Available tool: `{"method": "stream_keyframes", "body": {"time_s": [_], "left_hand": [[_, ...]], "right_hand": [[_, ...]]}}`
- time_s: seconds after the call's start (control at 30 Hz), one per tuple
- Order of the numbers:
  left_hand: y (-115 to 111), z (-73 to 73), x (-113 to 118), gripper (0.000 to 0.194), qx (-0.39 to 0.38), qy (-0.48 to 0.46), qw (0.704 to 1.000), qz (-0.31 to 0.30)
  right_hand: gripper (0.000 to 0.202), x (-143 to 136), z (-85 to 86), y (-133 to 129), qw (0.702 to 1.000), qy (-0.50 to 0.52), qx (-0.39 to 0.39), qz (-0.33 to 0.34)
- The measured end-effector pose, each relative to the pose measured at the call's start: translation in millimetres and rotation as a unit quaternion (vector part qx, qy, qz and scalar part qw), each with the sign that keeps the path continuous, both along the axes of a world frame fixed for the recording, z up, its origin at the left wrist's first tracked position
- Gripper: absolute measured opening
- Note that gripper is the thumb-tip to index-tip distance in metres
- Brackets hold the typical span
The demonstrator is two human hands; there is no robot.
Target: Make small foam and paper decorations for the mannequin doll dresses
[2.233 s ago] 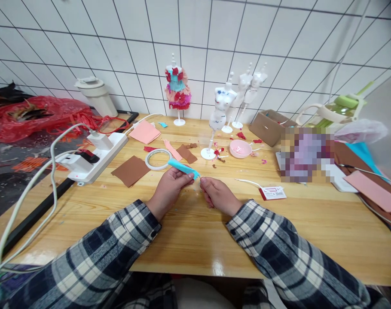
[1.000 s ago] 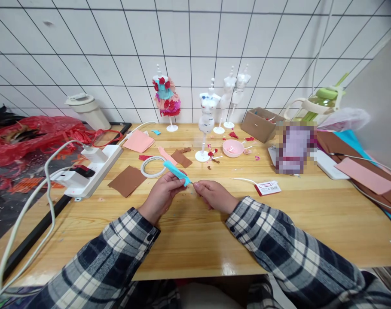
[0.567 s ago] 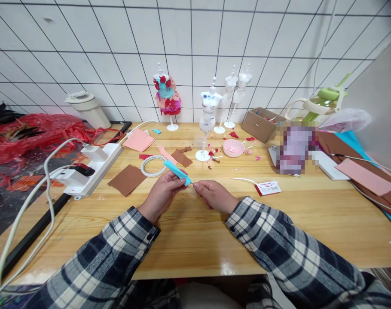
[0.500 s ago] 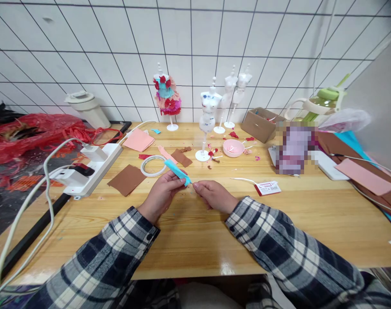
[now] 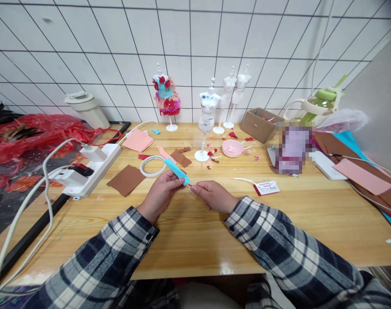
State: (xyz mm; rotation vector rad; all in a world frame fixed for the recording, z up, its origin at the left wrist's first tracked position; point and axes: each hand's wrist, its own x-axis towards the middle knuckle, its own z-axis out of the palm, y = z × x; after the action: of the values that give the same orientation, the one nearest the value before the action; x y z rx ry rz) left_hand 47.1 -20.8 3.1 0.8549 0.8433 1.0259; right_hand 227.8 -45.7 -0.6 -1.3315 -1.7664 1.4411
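My left hand (image 5: 163, 189) pinches a folded strip of bright blue crepe paper (image 5: 176, 170), which slants down towards my right hand. My right hand (image 5: 213, 194) is closed, fingertips together on a thin dark stick-like piece (image 5: 190, 185) whose tip reaches the strip's lower end. Most of that piece is hidden by my fingers. Behind the left hand lies a white roll of tape (image 5: 144, 166). A white mini mannequin (image 5: 206, 116) with blue specks stands beyond my hands, and another mannequin wears a red, blue and pink paper dress (image 5: 167, 98).
Brown paper (image 5: 126, 180) and pink paper (image 5: 138, 140) lie left. A pink bowl (image 5: 232, 148) and a cardboard box (image 5: 258, 125) stand behind, near two plain mannequins. A power strip (image 5: 94, 171) with cables borders the left; a tagged white tool (image 5: 267, 188) lies right.
My right hand has drawn slightly back from the blue strip's end, so a bit of the thin piece shows between them. The left hand keeps its hold; the view has shifted a little.
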Motion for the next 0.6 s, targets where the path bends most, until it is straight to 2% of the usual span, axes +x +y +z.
{"method": "stream_keyframes", "body": {"time_s": [0.23, 0.4, 0.6], "left_hand": [[1, -2.2, -2, 0.025, 0.015, -0.004, 1.0, 0.021], [0, -1.4, 1, 0.023, 0.016, 0.013, 1.0, 0.02], [-2, 0.9, 4, 0.022, 0.021, 0.028, 0.999, 0.017]], "right_hand": [[0.043, -3, -6.1, -2, 0.997, 0.047, -0.033, -0.05], [0.046, -3, -11.3, -3, 0.998, 0.041, 0.018, -0.034], [0.045, -3, -13.2, -1, 0.999, 0.04, 0.013, -0.031]]}}
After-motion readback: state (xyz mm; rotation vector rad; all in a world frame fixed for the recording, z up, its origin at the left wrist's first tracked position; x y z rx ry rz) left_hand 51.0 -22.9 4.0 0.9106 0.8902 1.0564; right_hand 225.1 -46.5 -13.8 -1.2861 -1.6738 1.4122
